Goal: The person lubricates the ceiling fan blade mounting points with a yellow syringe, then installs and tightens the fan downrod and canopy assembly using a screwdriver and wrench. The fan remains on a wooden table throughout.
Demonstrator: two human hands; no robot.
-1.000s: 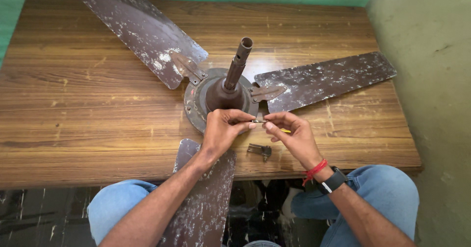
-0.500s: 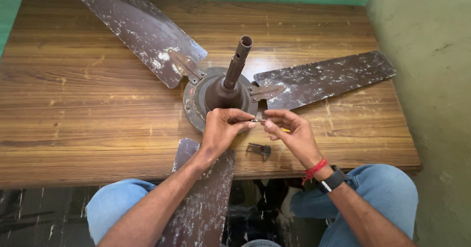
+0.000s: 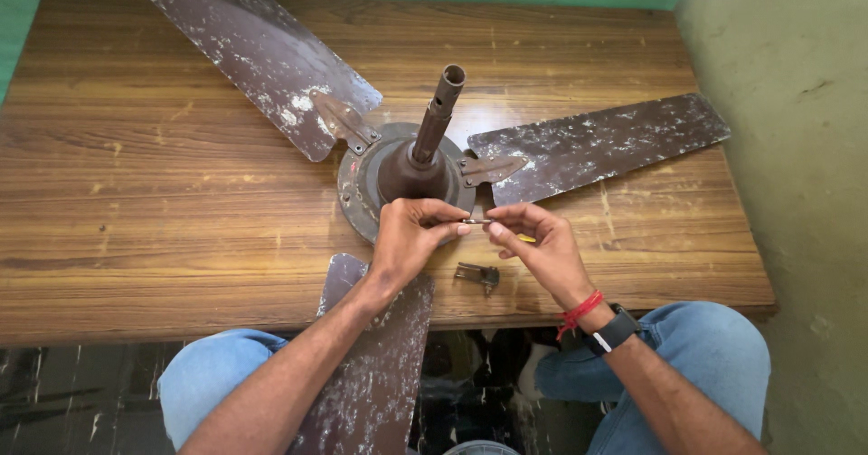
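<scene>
Brown and pretty beat up, that old ceiling fan (image 3: 407, 170) is sitting on your wooden table (image 3: 163, 202) with its rusty stem (image 3: 436, 116) poking up and leaning a bit to the right out of the round motor housing. You've got both hands meeting just in front of the housing, right at its near edge. Your left hand (image 3: 407, 238) is curled, thumb and fingertips pinched shut on one end of a thin little metal piece (image 3: 476, 222), looks like a pin or small screw, honestly too small to tell which. Your right hand (image 3: 533, 243) comes in from the other side, fingers bent and closed around the other end of that same piece, with a bit of something yellow (image 3: 526, 238) peeking out under the fingers; can't tell what that is. So the small piece is held up off the table between your two hands, just beside the housing rim. One blade (image 3: 253, 48) runs off to the far left corner, another blade (image 3: 597, 143) stretches right toward the table edge, both speckled with white chipped paint and joined to the housing by metal brackets. A third blade (image 3: 371, 365) hangs over the near edge of the table under your left forearm and between your knees. On the tabletop just below your hands lies a small dark metal clip (image 3: 477, 275), loose, touching neither hand. Your right wrist has a red thread (image 3: 579, 313) and a black watch (image 3: 613, 330).
</scene>
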